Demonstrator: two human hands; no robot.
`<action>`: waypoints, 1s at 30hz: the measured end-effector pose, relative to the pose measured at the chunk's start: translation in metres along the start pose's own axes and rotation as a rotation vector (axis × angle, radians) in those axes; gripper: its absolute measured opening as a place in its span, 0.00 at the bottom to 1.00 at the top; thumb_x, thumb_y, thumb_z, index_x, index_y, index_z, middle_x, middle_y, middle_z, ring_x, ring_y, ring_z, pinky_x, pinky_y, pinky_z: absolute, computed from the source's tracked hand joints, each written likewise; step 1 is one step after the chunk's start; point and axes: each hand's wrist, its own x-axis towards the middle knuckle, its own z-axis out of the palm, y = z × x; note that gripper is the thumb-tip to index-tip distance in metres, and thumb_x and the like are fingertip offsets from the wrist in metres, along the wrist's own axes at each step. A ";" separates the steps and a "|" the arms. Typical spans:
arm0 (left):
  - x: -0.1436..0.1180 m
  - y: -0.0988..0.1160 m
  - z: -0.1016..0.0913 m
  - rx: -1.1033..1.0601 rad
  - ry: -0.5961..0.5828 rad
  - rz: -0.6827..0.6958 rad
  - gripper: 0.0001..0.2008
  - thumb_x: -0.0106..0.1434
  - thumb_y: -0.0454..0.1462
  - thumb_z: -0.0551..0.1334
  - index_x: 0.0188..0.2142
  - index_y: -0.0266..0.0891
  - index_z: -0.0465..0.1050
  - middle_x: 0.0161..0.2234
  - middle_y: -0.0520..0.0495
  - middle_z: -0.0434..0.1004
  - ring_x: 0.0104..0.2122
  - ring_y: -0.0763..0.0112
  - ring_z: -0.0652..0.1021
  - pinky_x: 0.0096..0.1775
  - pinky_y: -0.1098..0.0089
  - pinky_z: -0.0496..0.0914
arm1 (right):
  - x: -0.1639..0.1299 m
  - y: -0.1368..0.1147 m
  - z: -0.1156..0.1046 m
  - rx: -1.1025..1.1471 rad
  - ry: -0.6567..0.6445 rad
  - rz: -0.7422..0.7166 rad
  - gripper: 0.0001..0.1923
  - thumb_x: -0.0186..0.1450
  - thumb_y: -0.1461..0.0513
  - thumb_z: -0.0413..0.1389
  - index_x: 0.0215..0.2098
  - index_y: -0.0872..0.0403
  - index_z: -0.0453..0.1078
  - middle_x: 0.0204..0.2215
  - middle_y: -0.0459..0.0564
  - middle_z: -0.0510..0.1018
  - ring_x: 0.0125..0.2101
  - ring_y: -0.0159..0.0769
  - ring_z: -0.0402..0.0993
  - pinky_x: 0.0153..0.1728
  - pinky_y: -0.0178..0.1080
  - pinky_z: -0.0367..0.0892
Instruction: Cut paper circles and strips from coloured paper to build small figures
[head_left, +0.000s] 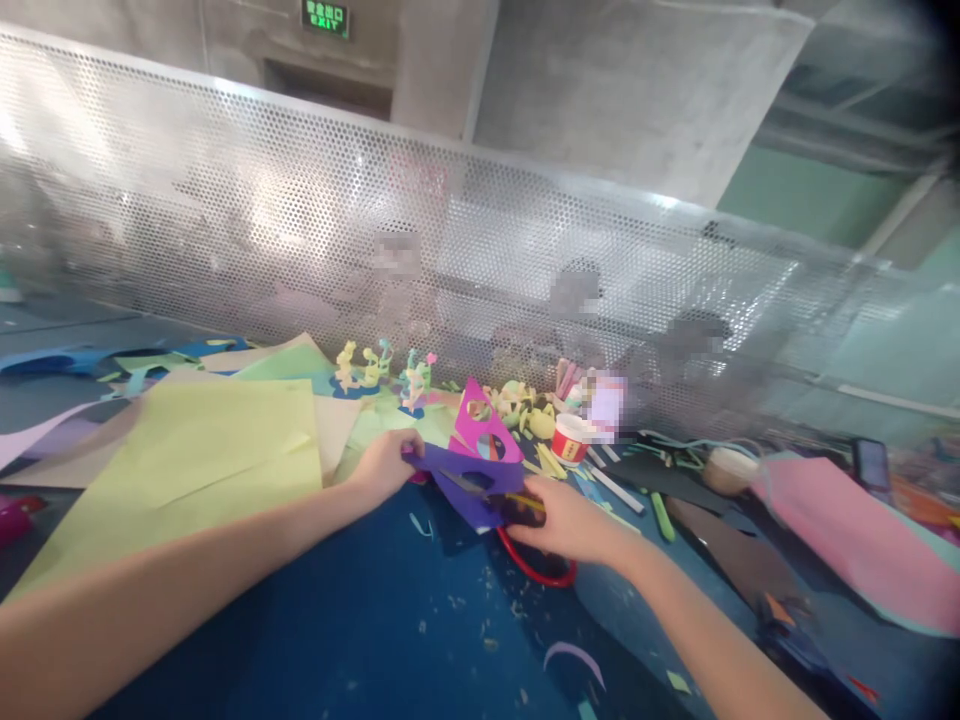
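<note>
My left hand [388,462] pinches the left end of a purple foam sheet [469,478] with cut-out holes, held just above a blue sheet. My right hand [571,522] grips red-handled scissors [541,570], whose blades reach into the purple sheet from the right. A magenta piece [480,420] with holes stands up behind the purple one.
Large yellow-green sheets [187,450] lie at the left, a pink sheet [862,540] at the right. Small foam figures [382,372], a red-and-white cup [570,438], scraps and strips crowd the far table edge. A perforated metal screen [450,240] stands behind, with people beyond it.
</note>
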 end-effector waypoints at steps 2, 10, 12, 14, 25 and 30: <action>0.000 0.001 0.000 -0.029 0.010 -0.011 0.06 0.46 0.30 0.57 0.27 0.39 0.66 0.24 0.52 0.72 0.26 0.67 0.74 0.31 0.69 0.67 | 0.000 -0.002 0.000 0.007 0.008 0.042 0.16 0.55 0.51 0.56 0.35 0.53 0.73 0.29 0.49 0.77 0.28 0.37 0.71 0.29 0.35 0.62; 0.003 0.003 0.003 -0.064 0.087 -0.054 0.08 0.58 0.42 0.54 0.36 0.42 0.62 0.30 0.50 0.75 0.33 0.64 0.76 0.37 0.65 0.68 | 0.008 0.002 0.016 0.040 0.229 0.179 0.24 0.62 0.46 0.46 0.26 0.54 0.72 0.24 0.51 0.77 0.26 0.38 0.71 0.26 0.36 0.59; 0.002 0.004 0.003 -0.135 0.082 -0.049 0.07 0.60 0.42 0.53 0.36 0.43 0.61 0.31 0.50 0.76 0.34 0.65 0.77 0.39 0.65 0.68 | 0.008 0.002 0.020 0.032 0.255 0.184 0.22 0.59 0.45 0.49 0.26 0.53 0.71 0.24 0.50 0.76 0.26 0.38 0.71 0.25 0.36 0.58; 0.002 0.005 0.003 -0.234 0.093 -0.037 0.08 0.61 0.43 0.53 0.36 0.43 0.60 0.33 0.49 0.76 0.36 0.65 0.77 0.39 0.65 0.68 | 0.008 0.004 0.022 0.037 0.281 0.208 0.23 0.59 0.44 0.48 0.23 0.53 0.69 0.21 0.48 0.74 0.24 0.38 0.70 0.24 0.36 0.57; -0.002 0.018 0.000 -0.275 0.150 0.054 0.09 0.62 0.43 0.53 0.37 0.42 0.64 0.42 0.49 0.75 0.44 0.65 0.74 0.48 0.64 0.64 | 0.014 0.026 0.032 0.071 0.435 0.293 0.20 0.64 0.51 0.44 0.33 0.55 0.71 0.31 0.54 0.77 0.33 0.43 0.74 0.34 0.40 0.64; -0.002 0.021 -0.002 -0.253 0.220 0.023 0.12 0.62 0.43 0.53 0.41 0.42 0.65 0.42 0.47 0.74 0.45 0.63 0.73 0.48 0.64 0.64 | 0.009 0.017 0.039 0.058 0.479 0.237 0.19 0.63 0.48 0.45 0.31 0.53 0.67 0.27 0.50 0.75 0.31 0.40 0.72 0.34 0.39 0.63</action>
